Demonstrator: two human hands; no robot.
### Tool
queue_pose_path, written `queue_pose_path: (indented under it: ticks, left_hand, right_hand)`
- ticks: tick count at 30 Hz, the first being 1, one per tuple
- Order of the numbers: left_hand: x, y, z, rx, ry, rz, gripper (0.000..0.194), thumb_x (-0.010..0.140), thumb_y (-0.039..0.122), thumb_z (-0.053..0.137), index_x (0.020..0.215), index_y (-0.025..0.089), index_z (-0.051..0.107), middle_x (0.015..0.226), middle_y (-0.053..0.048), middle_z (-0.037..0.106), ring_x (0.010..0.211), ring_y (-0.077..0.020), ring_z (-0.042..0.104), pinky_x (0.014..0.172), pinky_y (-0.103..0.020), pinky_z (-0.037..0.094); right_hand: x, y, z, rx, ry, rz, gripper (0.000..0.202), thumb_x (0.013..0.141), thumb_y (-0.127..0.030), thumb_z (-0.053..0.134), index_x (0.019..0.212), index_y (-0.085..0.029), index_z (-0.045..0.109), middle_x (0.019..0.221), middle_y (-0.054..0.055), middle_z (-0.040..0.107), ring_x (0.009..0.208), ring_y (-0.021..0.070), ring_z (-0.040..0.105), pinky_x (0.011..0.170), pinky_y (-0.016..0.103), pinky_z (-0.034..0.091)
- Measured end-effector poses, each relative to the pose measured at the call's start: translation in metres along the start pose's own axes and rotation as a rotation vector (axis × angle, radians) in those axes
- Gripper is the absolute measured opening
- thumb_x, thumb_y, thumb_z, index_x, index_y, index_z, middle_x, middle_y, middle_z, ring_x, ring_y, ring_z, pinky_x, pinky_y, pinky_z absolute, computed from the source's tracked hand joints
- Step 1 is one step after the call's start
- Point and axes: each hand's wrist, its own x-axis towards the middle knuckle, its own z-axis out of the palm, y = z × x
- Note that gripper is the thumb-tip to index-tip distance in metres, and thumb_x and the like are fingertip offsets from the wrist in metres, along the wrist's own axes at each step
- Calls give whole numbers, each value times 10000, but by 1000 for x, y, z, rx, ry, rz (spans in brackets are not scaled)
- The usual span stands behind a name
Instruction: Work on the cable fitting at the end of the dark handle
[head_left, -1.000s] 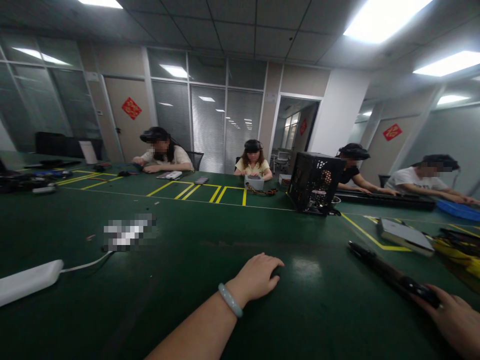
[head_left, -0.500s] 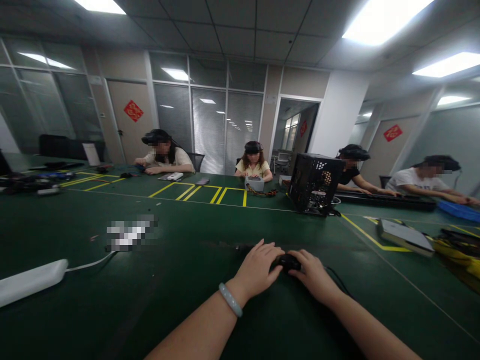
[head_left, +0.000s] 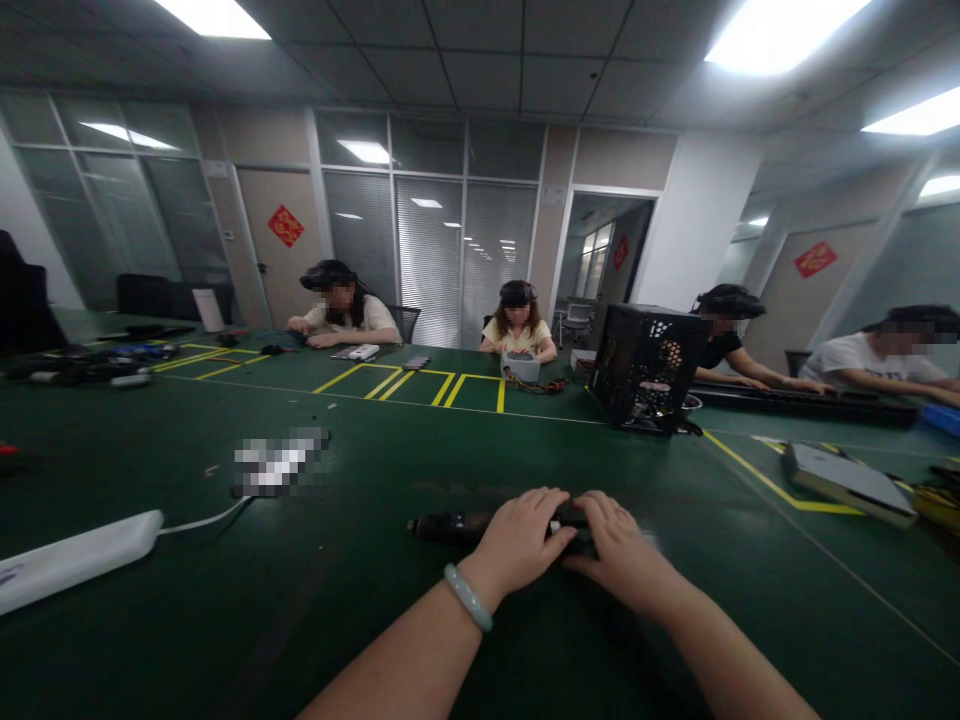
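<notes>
Left hand [head_left: 517, 540] and right hand [head_left: 630, 558] partly cover a dark, rod-like tool [head_left: 448, 527] pointing toward nine o'clock; whether their fingers [head_left: 541, 502] clamp it, I cannot tell.

Long black cylindrical tool [head_left: 450, 527] partly hidden behind my bare left hand [head_left: 517, 543]. Long white plastic bar [head_left: 82, 560] cut by left edge.

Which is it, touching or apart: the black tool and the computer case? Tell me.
Apart. The head view shows green tabletop between the black tool and the computer case farther back.
</notes>
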Motion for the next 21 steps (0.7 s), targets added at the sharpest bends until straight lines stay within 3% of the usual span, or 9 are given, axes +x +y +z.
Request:
queue_pose_path:
  ticks: [3, 7, 9, 14, 19, 21]
  left_hand:
    - [0, 0, 3, 40, -50, 40, 494, 901, 444, 550, 1355, 288, 432, 1392, -27, 491, 1279, -227, 437, 1069, -398, 357]
    - [2, 3, 7, 85, -108, 86, 495, 874, 415, 605, 1334, 313, 452, 1369, -13, 511, 1227, -239, 476, 1031, -415, 382]
    - [4, 5, 8, 118, -117, 81, 485, 874, 394, 612, 1327, 306, 461, 1351, -20, 521, 1203, -245, 487, 1008, -415, 394]
    - [8, 8, 6, 177, -176, 64, 360, 907, 296, 568, 1263, 289, 515, 1233, -13, 573, 1118, -207, 523, 948, -359, 419]
    - [10, 7, 2, 170, -198, 92, 352, 907, 293, 552, 1257, 278, 514, 1215, -15, 576, 1105, -195, 529, 941, -342, 425]
    - [10, 2, -1, 155, -194, 90, 360, 892, 299, 567, 1249, 271, 519, 1206, -16, 584, 1104, -194, 532, 944, -336, 427]
  right_hand:
    - [-11, 24, -16, -67, -79, 215, 422, 669, -387, 727, 1019, -213, 567, 1128, 108, 561, 1062, 335, 530, 867, 440, 415]
    - [-19, 42, -23, 54, -354, 361, 377, 668, -294, 713, 1011, -225, 571, 979, 65, 640, 863, 261, 615, 686, 331, 417]
    - [-20, 45, -22, 46, -388, 367, 313, 689, -238, 689, 987, -228, 593, 939, 51, 660, 838, 244, 623, 650, 305, 392]
    - [-16, 53, -19, -105, -311, 350, 175, 724, -120, 618, 864, -220, 653, 906, 51, 665, 837, 228, 625, 651, 285, 358]
    - [-2, 69, -18, -55, -140, 480, 154, 812, -157, 550, 870, -223, 677, 906, 52, 678, 805, 206, 625, 621, 275, 365]
    - [4, 69, -17, -16, -47, 455, 177, 837, -169, 532, 903, -236, 681, 976, 40, 675, 848, 198, 622, 666, 276, 389]
